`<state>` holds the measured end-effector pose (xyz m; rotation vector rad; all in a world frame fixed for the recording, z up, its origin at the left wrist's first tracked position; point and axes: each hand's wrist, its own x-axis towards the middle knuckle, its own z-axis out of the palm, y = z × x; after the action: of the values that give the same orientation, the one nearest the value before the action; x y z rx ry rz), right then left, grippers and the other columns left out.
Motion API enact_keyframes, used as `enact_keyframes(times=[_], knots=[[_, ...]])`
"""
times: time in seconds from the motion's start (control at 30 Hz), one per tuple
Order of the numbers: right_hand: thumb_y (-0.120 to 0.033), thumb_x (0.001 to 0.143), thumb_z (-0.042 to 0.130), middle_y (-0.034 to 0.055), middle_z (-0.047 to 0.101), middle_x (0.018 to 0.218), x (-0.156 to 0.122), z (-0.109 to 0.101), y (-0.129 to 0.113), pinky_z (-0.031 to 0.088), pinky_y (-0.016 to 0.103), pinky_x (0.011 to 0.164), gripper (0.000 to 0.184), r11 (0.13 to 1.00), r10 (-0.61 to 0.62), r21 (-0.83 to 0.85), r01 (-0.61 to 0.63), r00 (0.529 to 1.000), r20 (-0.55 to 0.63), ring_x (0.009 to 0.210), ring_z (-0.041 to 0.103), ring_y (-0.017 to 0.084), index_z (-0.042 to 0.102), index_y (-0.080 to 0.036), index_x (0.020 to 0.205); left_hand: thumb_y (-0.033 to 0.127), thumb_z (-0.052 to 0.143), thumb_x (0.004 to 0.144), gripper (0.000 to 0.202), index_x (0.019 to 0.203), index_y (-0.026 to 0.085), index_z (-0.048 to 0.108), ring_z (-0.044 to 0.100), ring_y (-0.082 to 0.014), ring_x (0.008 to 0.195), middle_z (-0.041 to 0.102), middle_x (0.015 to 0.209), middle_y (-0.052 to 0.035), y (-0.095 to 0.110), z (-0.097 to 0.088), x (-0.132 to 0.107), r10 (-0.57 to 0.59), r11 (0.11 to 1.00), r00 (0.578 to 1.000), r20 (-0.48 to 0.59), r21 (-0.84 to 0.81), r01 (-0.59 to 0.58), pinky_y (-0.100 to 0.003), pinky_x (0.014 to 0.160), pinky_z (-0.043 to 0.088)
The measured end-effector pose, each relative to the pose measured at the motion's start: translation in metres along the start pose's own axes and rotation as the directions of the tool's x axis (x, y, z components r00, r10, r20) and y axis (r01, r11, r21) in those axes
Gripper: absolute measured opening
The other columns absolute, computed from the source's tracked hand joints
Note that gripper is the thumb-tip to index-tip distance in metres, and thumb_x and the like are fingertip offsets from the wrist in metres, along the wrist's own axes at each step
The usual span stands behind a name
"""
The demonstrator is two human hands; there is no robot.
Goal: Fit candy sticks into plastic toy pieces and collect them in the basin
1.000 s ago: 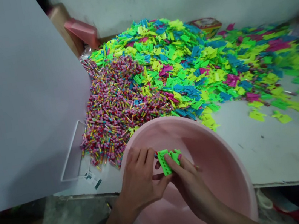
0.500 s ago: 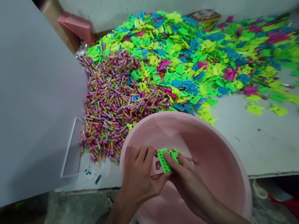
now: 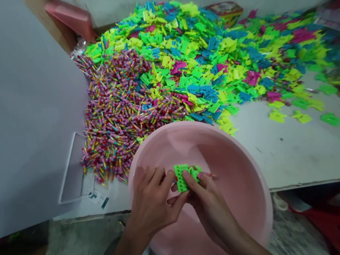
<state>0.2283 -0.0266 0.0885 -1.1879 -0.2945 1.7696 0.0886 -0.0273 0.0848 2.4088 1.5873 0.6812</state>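
Left hand (image 3: 151,200) and right hand (image 3: 211,209) pinch green plastic (image 3: 181,177) inside the pink basin's rim (image 3: 170,126).

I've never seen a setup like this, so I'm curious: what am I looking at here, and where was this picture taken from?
This view comes from a camera worn on a person's head, looking down at their own bare hands. No machine is involved. The left hand and right hand hold a bright green plastic piece above a pink plastic basin. Beyond it, on a white table, lie a heap of flat multicoloured plastic pieces and a heap of small striped pieces.
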Motion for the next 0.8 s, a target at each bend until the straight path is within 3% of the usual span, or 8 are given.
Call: enact_keyframes(times=[0.13,0.33,0.47,0.53,0.67,0.8], knots=[[-0.041,0.073,0.087,-0.0037,0.060,0.075,0.003,0.001,-0.004,0.058,0.027,0.062,0.034,0.998,0.059,-0.016,-0.059,0.998,0.011,0.065,0.057,0.012,0.062,-0.019,0.083,0.037,0.061,0.093,0.030,0.110,0.013,0.056,0.053,-0.0289,0.096,0.062,0.100,-0.0113,0.008,0.000,0.002,-0.052,0.999,0.999,0.008,0.012,0.052,-0.043,0.087,0.044],[-0.038,0.073,0.086,-0.0018,0.062,0.082,0.008,-0.001,-0.008,0.058,0.027,0.067,0.031,0.999,0.021,-0.027,-0.020,0.999,0.038,0.071,0.058,0.012,0.066,-0.020,0.087,0.037,0.055,0.097,0.032,0.118,0.014,0.056,0.054,-0.0322,0.105,0.063,0.112,-0.0140,0.009,-0.004,0.004,-0.075,0.997,0.992,0.098,-0.011,0.077,-0.049,0.093,0.046],[-0.040,0.078,0.082,0.0022,0.065,0.092,0.010,-0.008,-0.010,0.059,0.030,0.070,0.028,0.995,0.004,-0.095,0.003,0.997,0.079,0.083,0.062,0.017,0.068,-0.019,0.088,0.029,0.044,0.103,0.052,0.151,0.013,0.031,0.053,-0.0292,0.122,0.060,0.133,-0.0152,0.002,-0.012,0.005,-0.020,0.989,0.984,0.179,-0.138,0.045,-0.049,0.107,0.043],[-0.041,0.080,0.080,0.0029,0.066,0.092,0.009,-0.011,-0.012,0.059,0.031,0.071,0.027,0.991,0.006,-0.133,0.007,0.995,0.097,0.085,0.063,0.018,0.068,-0.019,0.089,0.026,0.041,0.104,0.055,0.156,0.018,0.025,0.055,-0.0265,0.124,0.062,0.132,-0.0129,-0.002,-0.016,0.007,0.022,0.973,0.972,0.235,-0.229,0.034,-0.046,0.107,0.045],[-0.042,0.082,0.078,0.0032,0.065,0.096,0.006,-0.013,-0.016,0.060,0.034,0.074,0.027,0.988,0.013,-0.156,0.007,0.992,0.124,0.085,0.063,0.018,0.070,-0.019,0.095,0.022,0.043,0.104,0.047,0.151,0.024,0.039,0.059,-0.0201,0.123,0.065,0.131,-0.0085,-0.005,-0.017,0.010,-0.010,0.890,0.971,0.237,-0.441,0.117,-0.035,0.105,0.049],[-0.043,0.081,0.079,0.0022,0.062,0.098,0.006,-0.012,-0.016,0.060,0.033,0.074,0.026,0.989,0.009,-0.148,0.009,0.993,0.116,0.087,0.061,0.018,0.071,-0.021,0.095,0.020,0.045,0.103,0.045,0.147,0.024,0.047,0.065,-0.0192,0.112,0.069,0.119,-0.0085,-0.002,-0.011,0.009,-0.050,0.852,0.981,0.187,-0.504,0.139,-0.031,0.095,0.055]])
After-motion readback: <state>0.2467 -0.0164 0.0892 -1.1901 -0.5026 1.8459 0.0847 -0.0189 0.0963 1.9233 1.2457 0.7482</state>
